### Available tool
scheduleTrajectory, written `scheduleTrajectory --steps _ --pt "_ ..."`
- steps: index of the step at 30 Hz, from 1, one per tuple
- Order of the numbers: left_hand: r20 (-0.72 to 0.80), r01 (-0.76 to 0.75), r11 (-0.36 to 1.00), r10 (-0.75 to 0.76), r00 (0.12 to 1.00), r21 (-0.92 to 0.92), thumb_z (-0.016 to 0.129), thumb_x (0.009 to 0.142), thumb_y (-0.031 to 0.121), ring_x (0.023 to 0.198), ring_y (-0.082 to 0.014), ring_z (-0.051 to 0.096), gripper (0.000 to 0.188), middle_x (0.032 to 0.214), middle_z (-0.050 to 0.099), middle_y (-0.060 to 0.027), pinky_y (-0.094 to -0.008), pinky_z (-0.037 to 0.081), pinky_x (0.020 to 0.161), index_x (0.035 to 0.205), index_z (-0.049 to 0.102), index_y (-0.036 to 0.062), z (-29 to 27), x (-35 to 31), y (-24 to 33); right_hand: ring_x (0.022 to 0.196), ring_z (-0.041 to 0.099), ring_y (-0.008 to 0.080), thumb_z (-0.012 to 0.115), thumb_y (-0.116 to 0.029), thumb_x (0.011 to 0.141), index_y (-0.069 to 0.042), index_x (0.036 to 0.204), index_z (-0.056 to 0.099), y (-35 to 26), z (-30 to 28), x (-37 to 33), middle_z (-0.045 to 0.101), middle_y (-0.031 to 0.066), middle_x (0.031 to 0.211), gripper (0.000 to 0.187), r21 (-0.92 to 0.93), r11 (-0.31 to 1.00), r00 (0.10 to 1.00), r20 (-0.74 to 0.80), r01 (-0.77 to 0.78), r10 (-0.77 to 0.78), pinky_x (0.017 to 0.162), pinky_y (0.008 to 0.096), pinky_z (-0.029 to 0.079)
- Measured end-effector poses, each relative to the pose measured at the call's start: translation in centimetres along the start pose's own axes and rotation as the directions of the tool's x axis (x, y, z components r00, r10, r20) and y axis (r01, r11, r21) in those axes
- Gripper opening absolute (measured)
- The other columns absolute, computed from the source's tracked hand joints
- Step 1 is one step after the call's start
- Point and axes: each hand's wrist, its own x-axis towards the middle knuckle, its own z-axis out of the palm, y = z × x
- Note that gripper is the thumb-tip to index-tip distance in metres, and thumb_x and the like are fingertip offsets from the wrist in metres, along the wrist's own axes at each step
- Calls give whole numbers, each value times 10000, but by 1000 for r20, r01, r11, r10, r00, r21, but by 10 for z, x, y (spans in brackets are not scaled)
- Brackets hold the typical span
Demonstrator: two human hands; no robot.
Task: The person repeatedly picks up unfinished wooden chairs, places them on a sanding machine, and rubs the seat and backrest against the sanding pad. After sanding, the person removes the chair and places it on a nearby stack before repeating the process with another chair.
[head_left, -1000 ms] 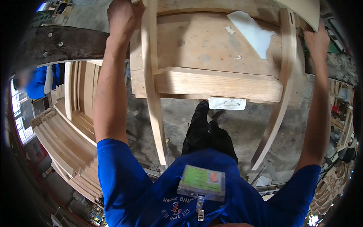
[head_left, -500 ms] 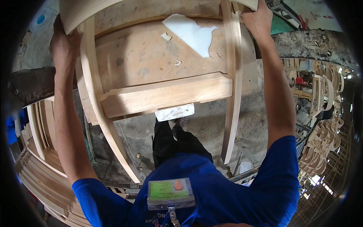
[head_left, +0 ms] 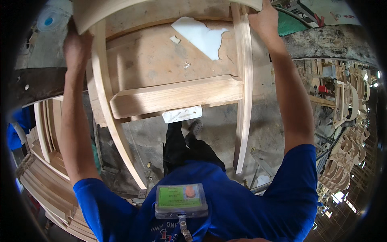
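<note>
A pale, unfinished wooden chair frame is between my hands, with a curved top rail (head_left: 117, 9), two long legs and a wide crossbar (head_left: 177, 94). The left leg (head_left: 105, 86) bows outward, and the right leg (head_left: 244, 88) runs down past the bench edge. My left hand (head_left: 78, 46) is closed around the rail's left end, its fingers partly hidden under the wood. At the other end, my right hand (head_left: 265, 22) grips the rail near the top of the right leg. A white padded block (head_left: 182, 114) sits at the bench edge below the crossbar.
Beneath the frame is a wooden bench board (head_left: 141, 60) with a torn white sheet (head_left: 199, 36) and small scraps. Dark beams (head_left: 326, 42) flank it. Stacked curved wood pieces (head_left: 48, 189) stand at left, and chair parts (head_left: 342, 161) at right. A round clear container (head_left: 48, 20) lies far left.
Both hands have come slightly inward in the picture with the rail ends, the left one rightward and the right one leftward. The lower leg ends have shifted slightly up and left.
</note>
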Motion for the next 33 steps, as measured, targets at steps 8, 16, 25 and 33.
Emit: scheduleTrajectory --steps 8,16,25,33 --pt "12 64 998 -64 998 -15 484 1014 337 1102 -493 651 481 1296 659 -219 -582 542 880 1468 438 186 -12 4 16 1039 703 243 541 -140 951 51 1155 649 10 -147 66 717 137 1026 299 325 921 977 73 -215 203 925 421 552" --pt "6 86 996 -86 996 -29 497 995 254 1036 -491 670 475 1259 664 -228 -599 544 865 1459 437 171 -20 -6 24 1065 652 421 551 -202 971 13 1253 609 -75 -20 63 659 255 1115 360 -86 966 752 -611 246 -246 905 514 520" --pt "158 145 989 -137 978 -43 454 1037 354 1077 -490 662 548 1238 660 -282 -592 534 881 1519 381 103 -25 -10 9 1263 504 527 491 -235 1049 8 1420 514 -67 -35 -11 513 334 1381 444 105 994 952 -304 7 25 1096 547 398" --pt "265 441 879 -388 883 -182 651 998 316 837 -408 678 337 901 699 -237 -457 524 761 1034 673 -18 -103 -296 -51 886 643 233 508 -354 1078 -29 1261 586 -25 -163 -428 643 108 920 382 209 647 598 651 -733 468 827 397 529"
